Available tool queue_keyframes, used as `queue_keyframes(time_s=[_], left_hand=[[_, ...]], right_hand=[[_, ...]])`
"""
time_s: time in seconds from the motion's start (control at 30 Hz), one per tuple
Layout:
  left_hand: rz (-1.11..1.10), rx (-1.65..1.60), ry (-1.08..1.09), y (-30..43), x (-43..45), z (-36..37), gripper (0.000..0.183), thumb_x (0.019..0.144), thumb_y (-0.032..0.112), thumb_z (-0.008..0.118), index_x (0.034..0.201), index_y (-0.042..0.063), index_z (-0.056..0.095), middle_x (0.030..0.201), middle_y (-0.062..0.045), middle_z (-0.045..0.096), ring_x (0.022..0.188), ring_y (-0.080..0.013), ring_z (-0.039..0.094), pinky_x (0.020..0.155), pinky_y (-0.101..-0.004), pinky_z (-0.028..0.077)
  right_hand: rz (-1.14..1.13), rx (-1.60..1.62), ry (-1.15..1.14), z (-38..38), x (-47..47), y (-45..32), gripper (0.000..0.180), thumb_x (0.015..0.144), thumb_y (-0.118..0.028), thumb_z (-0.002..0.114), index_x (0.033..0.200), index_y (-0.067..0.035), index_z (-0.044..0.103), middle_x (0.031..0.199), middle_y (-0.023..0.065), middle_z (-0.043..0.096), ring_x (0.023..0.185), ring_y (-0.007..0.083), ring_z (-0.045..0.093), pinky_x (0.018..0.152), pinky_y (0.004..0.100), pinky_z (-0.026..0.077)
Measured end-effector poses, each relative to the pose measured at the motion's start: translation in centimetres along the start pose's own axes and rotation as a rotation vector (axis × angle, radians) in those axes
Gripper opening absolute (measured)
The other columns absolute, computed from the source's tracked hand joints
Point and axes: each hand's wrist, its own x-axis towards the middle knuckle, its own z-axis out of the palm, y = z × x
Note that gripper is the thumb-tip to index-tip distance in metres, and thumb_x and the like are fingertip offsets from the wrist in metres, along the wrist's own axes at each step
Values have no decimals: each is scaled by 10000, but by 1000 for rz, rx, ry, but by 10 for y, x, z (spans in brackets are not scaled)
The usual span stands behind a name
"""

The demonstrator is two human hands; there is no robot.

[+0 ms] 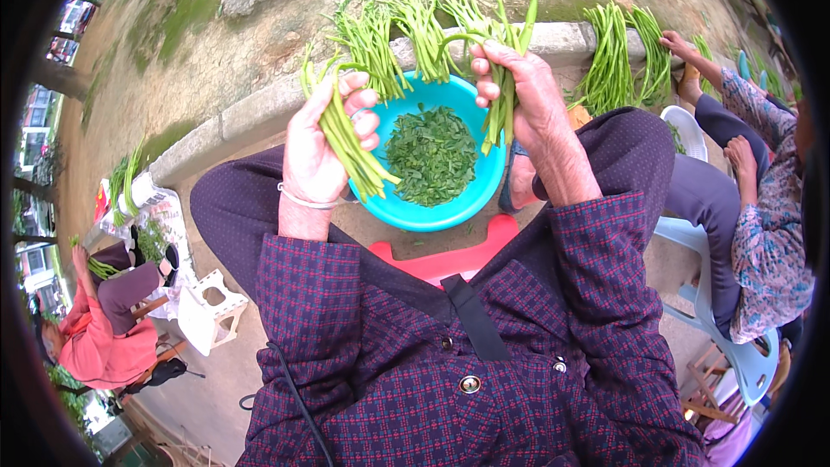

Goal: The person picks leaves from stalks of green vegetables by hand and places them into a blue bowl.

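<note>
My left hand (318, 155), with a pale bangle at the wrist, grips a small bunch of green vegetable stems (353, 152) whose lower ends slant over the basin's left side. A second bunch of stems (498, 110) hangs in my right hand (535, 97), pinched between thumb and fingers, with one stem curling out to the left. Below and between both hands rests a turquoise plastic basin (425, 224). Torn green leaves (431, 155) are heaped in its middle. Bundles of leafless-looking stems (418, 32) lean over the kerb at the basin's far side, some partly hidden behind my right hand.
A stone kerb (253, 113) curves past the basin, with bare soil beyond. More stems (606, 58) lie on it at right, near a seated person (765, 240) and a white basket (687, 133). At left are another seated person (107, 344) and a white folding stool (211, 311).
</note>
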Motion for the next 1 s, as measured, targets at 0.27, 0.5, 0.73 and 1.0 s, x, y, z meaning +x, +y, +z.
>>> queue_keyframes(time_s=[0.27,0.5,0.73,1.0], left_hand=[[-32,134,113,-28,11,-9,370,934,299,424,1131,-3,509,1016,-122,599,938,-249,593,755,-349,506],[-14,137,168,-42,12,-4,316,921,295,462,1092,36,518,994,-90,591,911,-210,578,759,-390,508],[-31,100,120,-45,12,0,296,918,276,475,1111,55,514,997,-86,596,908,-201,596,751,-401,521],[-98,168,115,-39,9,-13,287,926,307,456,1076,75,535,977,-54,600,861,-172,592,752,-384,512]], right_hand=[[34,-62,-111,27,-11,24,165,826,-166,586,843,-1,582,640,13,522,442,76,450,412,230,416],[4,-331,-240,37,-19,43,226,818,-167,604,948,18,620,730,53,629,504,88,567,395,195,421],[48,-532,-260,36,-20,44,268,790,-170,607,997,0,611,780,46,637,559,111,610,403,191,415],[51,-602,-283,40,-24,32,250,801,-174,517,972,-20,612,743,31,622,598,104,620,413,198,409]])
